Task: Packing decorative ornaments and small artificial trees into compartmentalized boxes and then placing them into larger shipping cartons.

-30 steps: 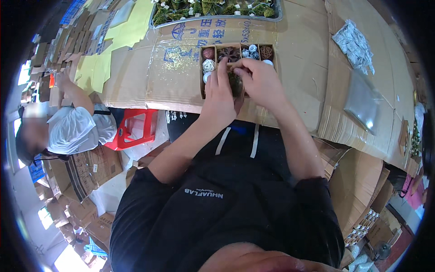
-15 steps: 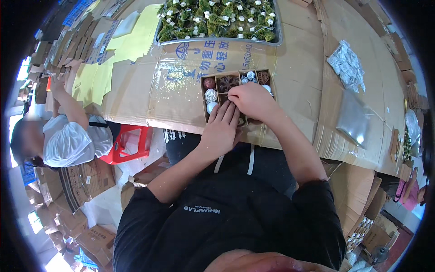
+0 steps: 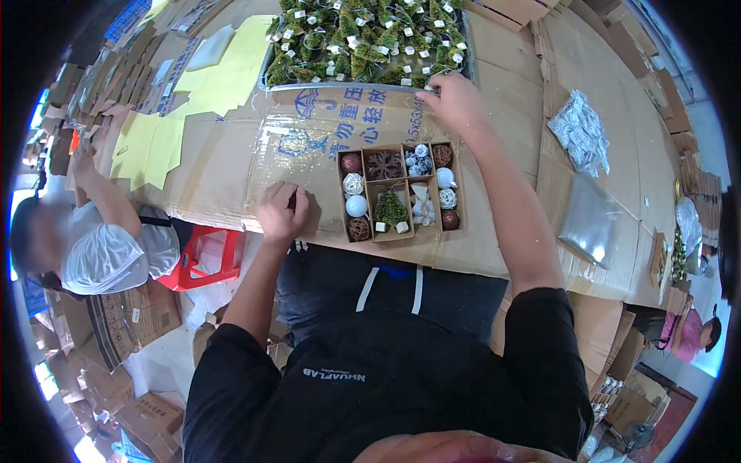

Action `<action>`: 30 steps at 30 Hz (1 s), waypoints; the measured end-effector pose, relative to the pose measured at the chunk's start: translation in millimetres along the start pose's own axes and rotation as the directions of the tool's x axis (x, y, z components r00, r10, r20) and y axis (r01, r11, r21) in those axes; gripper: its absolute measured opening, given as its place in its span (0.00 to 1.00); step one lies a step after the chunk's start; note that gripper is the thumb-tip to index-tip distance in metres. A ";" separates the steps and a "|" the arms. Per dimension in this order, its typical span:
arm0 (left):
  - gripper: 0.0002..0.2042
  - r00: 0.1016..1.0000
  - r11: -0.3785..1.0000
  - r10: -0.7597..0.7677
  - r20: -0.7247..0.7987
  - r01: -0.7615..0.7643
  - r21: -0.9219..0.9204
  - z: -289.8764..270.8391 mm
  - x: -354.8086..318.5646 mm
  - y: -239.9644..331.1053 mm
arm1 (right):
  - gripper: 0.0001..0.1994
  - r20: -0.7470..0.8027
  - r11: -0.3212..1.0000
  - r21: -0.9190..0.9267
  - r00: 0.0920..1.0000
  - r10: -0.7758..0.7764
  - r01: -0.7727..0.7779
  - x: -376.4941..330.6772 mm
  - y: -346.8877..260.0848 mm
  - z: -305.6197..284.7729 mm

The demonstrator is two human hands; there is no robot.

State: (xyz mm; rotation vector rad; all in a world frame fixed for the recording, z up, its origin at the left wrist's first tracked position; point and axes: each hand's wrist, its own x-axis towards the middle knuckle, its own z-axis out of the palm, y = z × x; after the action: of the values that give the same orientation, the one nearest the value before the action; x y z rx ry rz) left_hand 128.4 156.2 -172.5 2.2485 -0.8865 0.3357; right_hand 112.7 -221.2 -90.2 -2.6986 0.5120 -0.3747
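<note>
Right hand: reached out at the tray's near right corner, thumb and forefinger parted; nothing can be seen gripped.
Left hand: resting beside the box, fingers loosely curled; how far they close I cannot tell.
Divided box: thin brown cardboard, split into compartments, on the counter between the person's forearms.
Bristly trees: green, cone-shaped, white blocks at their base, lying in the lower middle compartment.
White figure: small and pale, in the compartment to their right.
Snowflake: flat, dark brown, above the trees; frosted-looking balls sit to its right.
Side columns: smooth white, open-weave white, woven brown and dark red balls.
Tray: grey, shallow, rimmed, heaped with more green trees beyond the box.
Counter: flattened cardboard with blue print, glossy tape and glitter flecks.
Right side: crumpled silvery sheet, glossy clear plastic.
Left side: matte yellow sheets; a co-worker in white, by a red stool.
</note>
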 end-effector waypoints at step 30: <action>0.06 0.995 0.997 -0.064 -0.077 0.062 -0.036 2.3 -8.5 -2.5 | 0.18 0.166 0.967 -0.187 0.976 -0.142 0.172 69.8 70.2 -39.9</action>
State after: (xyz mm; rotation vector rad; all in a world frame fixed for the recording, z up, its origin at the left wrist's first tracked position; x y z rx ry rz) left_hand 123.8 160.2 -179.3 2.2118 -0.7733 0.3748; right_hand 141.7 -321.7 -69.4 -2.9444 0.3064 -0.1643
